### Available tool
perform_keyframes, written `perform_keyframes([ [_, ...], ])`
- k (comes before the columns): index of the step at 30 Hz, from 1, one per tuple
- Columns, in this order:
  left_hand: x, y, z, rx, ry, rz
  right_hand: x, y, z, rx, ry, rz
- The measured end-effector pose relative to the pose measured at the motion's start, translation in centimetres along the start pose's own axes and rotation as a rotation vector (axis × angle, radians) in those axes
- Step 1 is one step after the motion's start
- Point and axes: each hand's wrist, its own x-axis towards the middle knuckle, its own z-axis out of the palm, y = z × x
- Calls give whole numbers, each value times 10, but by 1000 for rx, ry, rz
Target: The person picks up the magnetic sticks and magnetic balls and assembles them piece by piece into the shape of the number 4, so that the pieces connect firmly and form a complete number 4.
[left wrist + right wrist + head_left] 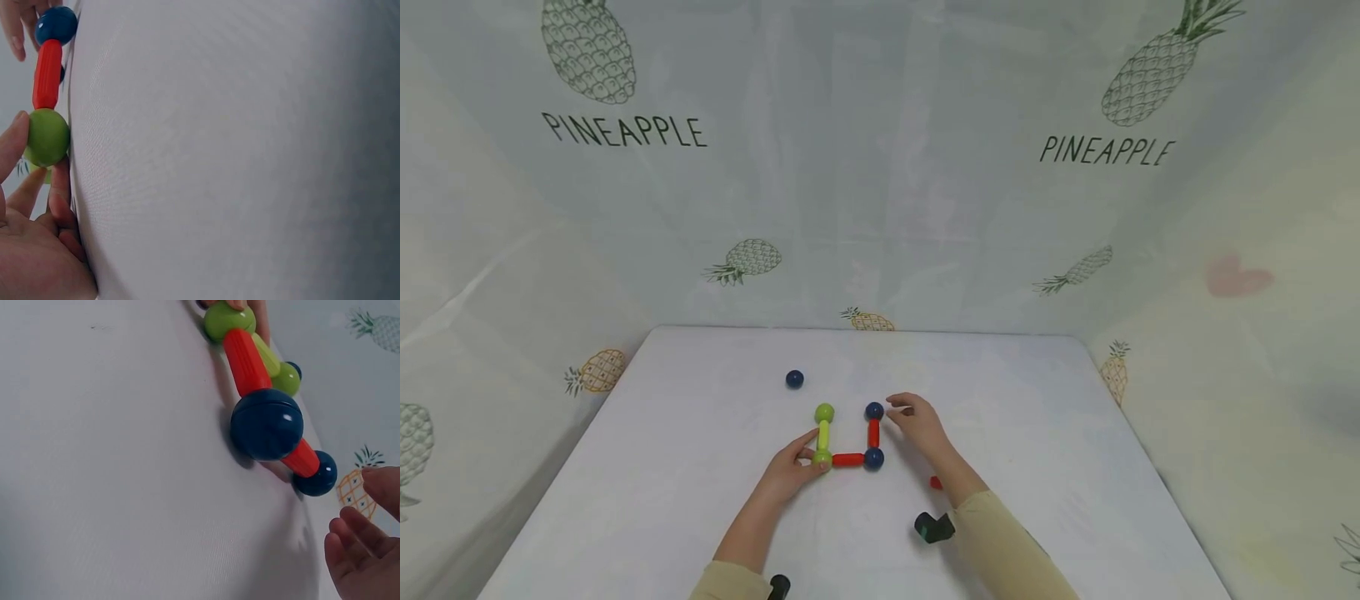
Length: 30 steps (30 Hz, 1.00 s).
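Note:
A U-shaped figure of balls and rods lies on the white table. At its near left corner is a green ball [822,457], which my left hand [788,473] holds between thumb and fingers. A lime rod [823,435] runs from it to a far green ball [824,412]. One red rod [848,460] links it to the near blue ball [267,425]. From there a second red rod [874,433] reaches the far blue ball [874,411]. My right hand [920,423] is just right of that far ball, fingers parted, holding nothing.
Beyond the figure, a loose dark blue ball [794,379] lies on the table [1000,392]. A red piece [936,482] shows beside my right forearm, partly hidden by it. Pineapple-printed cloth [865,192] hangs behind the table and along its sides.

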Motion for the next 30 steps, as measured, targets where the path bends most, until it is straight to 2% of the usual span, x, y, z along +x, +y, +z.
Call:
perform_keyframes([
  [14, 1, -4, 1, -2, 1, -32, -23, 8, -18, -15, 14, -48],
  [23, 2, -3, 2, -6, -4, -33, -38, 10, -31, -5, -23, -30],
  [30, 1, -3, 1, 4, -8, -21, -45, 14, -35, -21, -21, -50],
])
